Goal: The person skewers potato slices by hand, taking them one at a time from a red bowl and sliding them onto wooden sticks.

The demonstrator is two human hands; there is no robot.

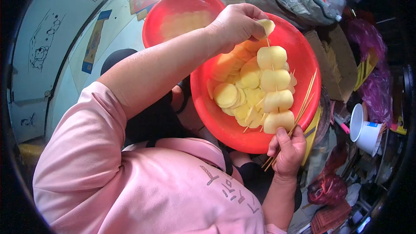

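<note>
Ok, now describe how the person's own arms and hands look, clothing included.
The left hand and right hand are bare, with no gloves, rings or bracelets visible. A loose, plain pink left sleeve leaves the forearm uncovered. Of the right sleeve, only a pink edge shows. The matching pink shirt has dark markings on its front.

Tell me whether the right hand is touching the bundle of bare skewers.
Touching. The head view shows the right hand closed around the bare skewers, which pass through its grasp and stick out on both sides.
</note>
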